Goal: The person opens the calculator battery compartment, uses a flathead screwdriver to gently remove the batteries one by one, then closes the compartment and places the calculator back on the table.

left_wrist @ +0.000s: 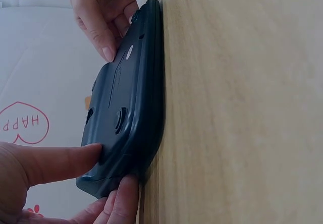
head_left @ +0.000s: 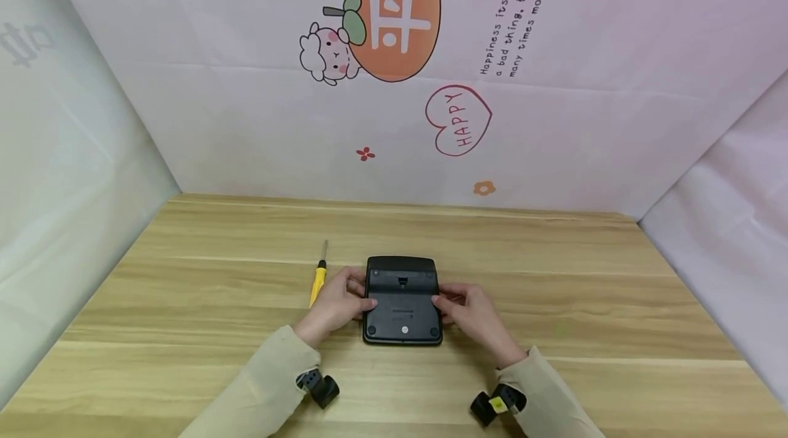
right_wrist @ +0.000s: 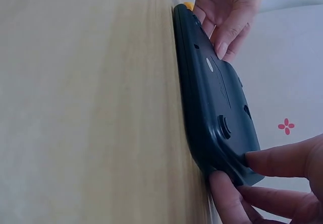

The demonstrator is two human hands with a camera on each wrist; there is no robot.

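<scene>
A black desk calculator (head_left: 403,311) lies back side up on the wooden table, its thicker end away from me. Round feet, a small latch and a pale round sticker (head_left: 404,330) show on its back. My left hand (head_left: 335,301) grips the left edge, thumb on the back and fingers at the side. On the opposite edge my right hand (head_left: 474,315) holds it the same way, as the right wrist view shows with the thumb (right_wrist: 277,159) above and fingers (right_wrist: 229,196) below the rim. The keys are hidden underneath.
A screwdriver (head_left: 319,280) with a yellow handle lies just beyond my left hand, its tip pointing away. The wooden table (head_left: 585,274) ends at a printed white backdrop (head_left: 246,116), with white sheets on both sides. Each wrist wears a small black camera (head_left: 323,389).
</scene>
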